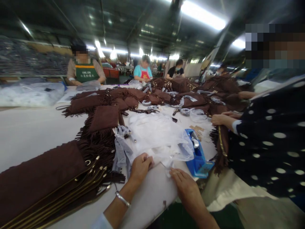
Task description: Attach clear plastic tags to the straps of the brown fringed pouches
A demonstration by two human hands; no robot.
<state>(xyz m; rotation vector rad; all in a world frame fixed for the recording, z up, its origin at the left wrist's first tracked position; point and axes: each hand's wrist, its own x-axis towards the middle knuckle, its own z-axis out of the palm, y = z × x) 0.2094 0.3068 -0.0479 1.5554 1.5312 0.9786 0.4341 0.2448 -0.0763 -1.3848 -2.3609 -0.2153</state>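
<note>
A pile of thin white plastic bags (152, 130) lies on the table in front of me. My left hand (140, 168) is closed, its thumb and fingers pinching the near edge of a plastic bag. Just to the right, my right hand (186, 186) has its fingertips pressed together on another part of that edge. Beyond my right hand stands a blue tape dispenser (197, 162). A strip of grey translucent wrapping (121, 149) lies left of the bags, beside a brown fringed bag (103, 119).
Stacked brown bags with gold zippers (43, 171) fill the near left of the white table (28, 127). More brown bags (157, 95) spread across the far side. A co-worker in a dotted top (267, 136) stands close on the right, handling a brown bag. Other people work opposite.
</note>
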